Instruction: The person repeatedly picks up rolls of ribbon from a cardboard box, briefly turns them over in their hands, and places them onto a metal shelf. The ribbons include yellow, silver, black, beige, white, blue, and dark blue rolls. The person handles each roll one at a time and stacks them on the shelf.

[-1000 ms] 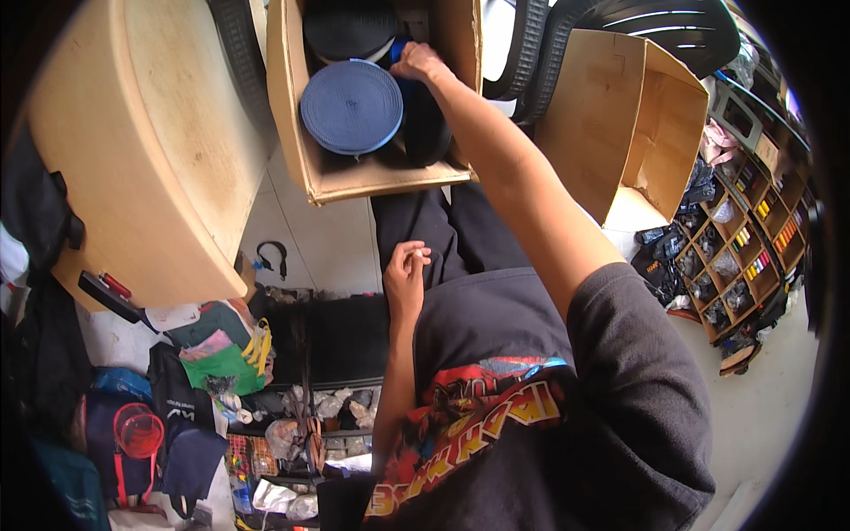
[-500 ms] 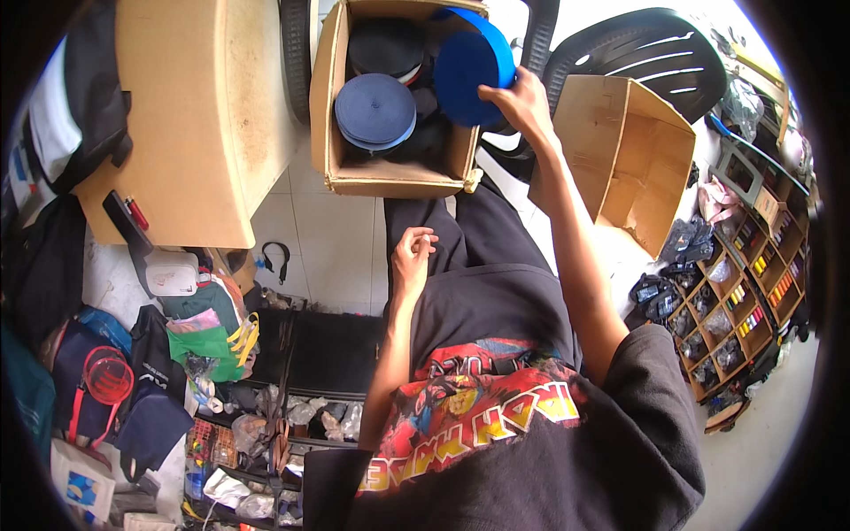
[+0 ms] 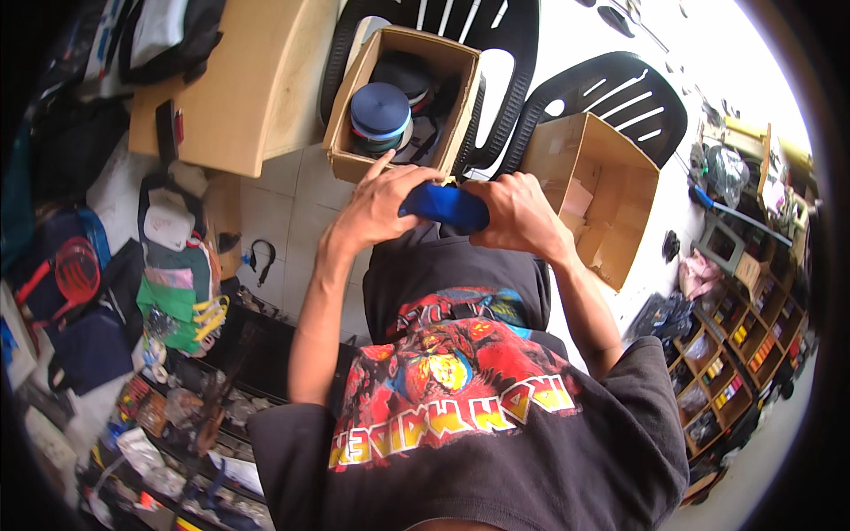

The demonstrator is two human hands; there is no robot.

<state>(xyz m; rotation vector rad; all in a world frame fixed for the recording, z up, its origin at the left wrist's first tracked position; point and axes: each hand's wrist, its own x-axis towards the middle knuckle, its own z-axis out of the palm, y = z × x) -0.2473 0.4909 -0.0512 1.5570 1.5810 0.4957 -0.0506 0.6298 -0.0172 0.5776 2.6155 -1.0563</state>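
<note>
A bright blue roll of webbing tape (image 3: 447, 206) is held in front of me, its edge toward the view. My left hand (image 3: 376, 202) grips one side of it, and my right hand (image 3: 521, 212) closes round the other. Just beyond stands an open cardboard box (image 3: 462, 93) on a black chair. Inside it, a navy roll (image 3: 380, 106) tops a stack, with a black roll (image 3: 403, 73) behind. The box's lower right interior is partly in shadow.
A second open cardboard box (image 3: 624, 190) sits at right, against another black chair (image 3: 611, 84). To the left is a wooden desk (image 3: 239, 80). Bags and clutter cover the floor at lower left. A compartment rack (image 3: 730, 363) with coloured spools lies far right.
The blue roll has come out of the box toward me, and turned edge-on. My left hand has risen from my lap and taken hold of it too. The view has shifted.
</note>
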